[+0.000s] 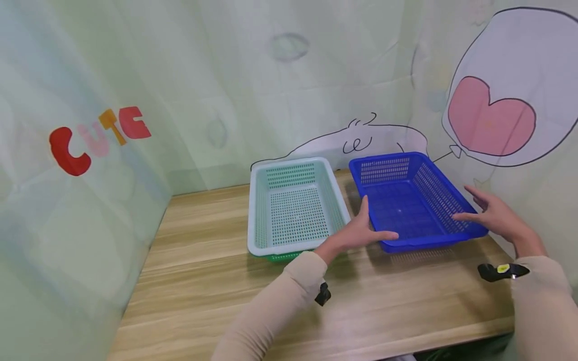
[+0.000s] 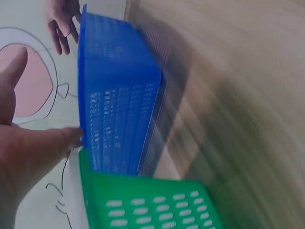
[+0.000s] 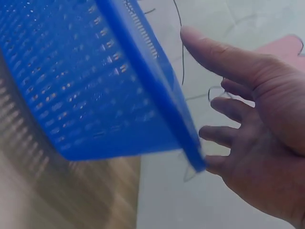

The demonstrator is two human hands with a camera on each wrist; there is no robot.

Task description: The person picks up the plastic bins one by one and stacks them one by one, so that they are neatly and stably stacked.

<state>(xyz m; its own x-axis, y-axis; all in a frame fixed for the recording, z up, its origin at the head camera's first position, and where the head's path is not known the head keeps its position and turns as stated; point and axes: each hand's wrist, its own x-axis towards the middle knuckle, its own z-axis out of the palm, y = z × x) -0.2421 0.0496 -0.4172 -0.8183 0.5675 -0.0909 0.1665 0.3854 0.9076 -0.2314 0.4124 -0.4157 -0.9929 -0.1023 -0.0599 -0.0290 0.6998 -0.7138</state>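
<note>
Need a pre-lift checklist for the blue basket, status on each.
1. Blue basket has nothing inside: ok.
2. Left hand gripping it: not ok; the hand is spread beside the near-left corner.
3. Right hand gripping it: not ok; open by the near-right corner.
4. Pale basket stacked on the green basket: ok; how fully it is seated, cannot tell.
5. Blue basket's base flat on the table: cannot tell.

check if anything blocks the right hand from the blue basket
Nothing visible blocks it: the right hand is beside the blue basket, at its right edge. The pale basket stands on the opposite side.
</note>
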